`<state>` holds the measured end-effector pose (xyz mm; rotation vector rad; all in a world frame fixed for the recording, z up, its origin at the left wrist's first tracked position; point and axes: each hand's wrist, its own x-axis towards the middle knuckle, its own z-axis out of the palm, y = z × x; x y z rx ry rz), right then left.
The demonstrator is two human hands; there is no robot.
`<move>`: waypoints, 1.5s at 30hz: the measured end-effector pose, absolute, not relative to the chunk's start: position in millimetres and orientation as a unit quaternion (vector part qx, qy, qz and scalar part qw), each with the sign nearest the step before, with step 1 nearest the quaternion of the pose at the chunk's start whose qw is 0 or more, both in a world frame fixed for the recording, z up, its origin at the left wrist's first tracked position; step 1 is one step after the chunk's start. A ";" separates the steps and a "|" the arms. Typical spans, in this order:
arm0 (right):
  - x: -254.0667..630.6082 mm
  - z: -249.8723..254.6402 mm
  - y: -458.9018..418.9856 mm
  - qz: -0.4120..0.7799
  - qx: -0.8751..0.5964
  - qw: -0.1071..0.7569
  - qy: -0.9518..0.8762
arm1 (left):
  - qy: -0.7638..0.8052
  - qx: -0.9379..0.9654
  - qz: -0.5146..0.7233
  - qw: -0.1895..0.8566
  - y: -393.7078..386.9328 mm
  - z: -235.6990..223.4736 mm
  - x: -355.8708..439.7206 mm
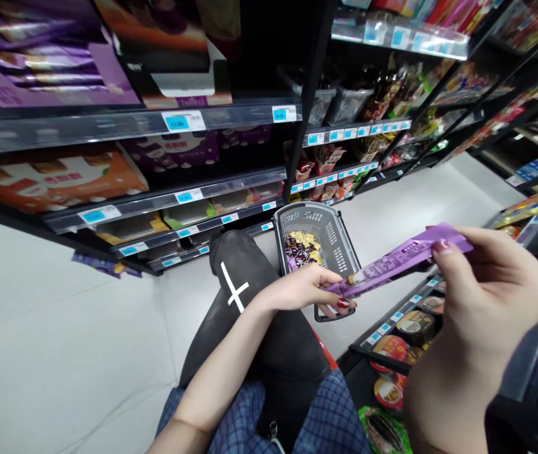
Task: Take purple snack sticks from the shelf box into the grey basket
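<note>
A long, narrow purple snack packet (385, 261) with dark printing is stretched between my two hands. My left hand (314, 289) pinches its lower left end. The fingers of my right hand (479, 277) are closed on the upper right end, thumb on top. Behind and below my left hand, a grey shopping basket (339, 243) stands on the floor, partly hidden by that hand. Small wrapped snacks (304, 247) in yellow, dark and purple lie in the basket.
A black shelf (231, 120) with price tags runs along the left, holding a box of purple packets (56, 63) and an orange carton (56, 180). More shelving continues ahead. At lower right are bowl-shaped tubs (389, 391). My bent knee (235, 258) is beside the basket on the pale floor (61, 328).
</note>
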<state>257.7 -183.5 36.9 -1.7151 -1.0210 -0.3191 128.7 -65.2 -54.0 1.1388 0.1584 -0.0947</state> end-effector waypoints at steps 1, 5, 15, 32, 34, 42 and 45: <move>259.6 35.2 -183.9 -0.123 -0.717 0.543 -0.419 | 0.074 0.541 -0.039 0.837 -63.9 -54.5 127.7; 273.0 20.6 -186.0 -0.065 -0.670 0.637 -0.375 | 0.090 0.550 0.041 0.829 -53.9 -53.9 117.9; 277.0 -41.9 -194.2 0.135 -0.584 0.724 -0.341 | 0.165 0.568 0.395 0.703 -42.6 -44.3 92.0; 256.5 -63.7 -196.4 0.065 -0.628 0.707 -0.320 | 0.211 0.568 0.501 0.618 -38.5 -49.3 96.8; 254.7 -61.8 -196.6 0.063 -0.635 0.704 -0.311 | 0.214 0.550 0.504 0.631 -39.7 -50.4 99.5; 256.9 -54.2 -193.8 0.156 -0.709 0.604 -0.329 | 0.258 0.537 0.435 0.675 -44.2 -49.2 108.5; 258.9 -49.9 -192.1 0.194 -0.750 0.533 -0.341 | 0.269 0.560 0.413 0.666 -45.6 -46.1 108.6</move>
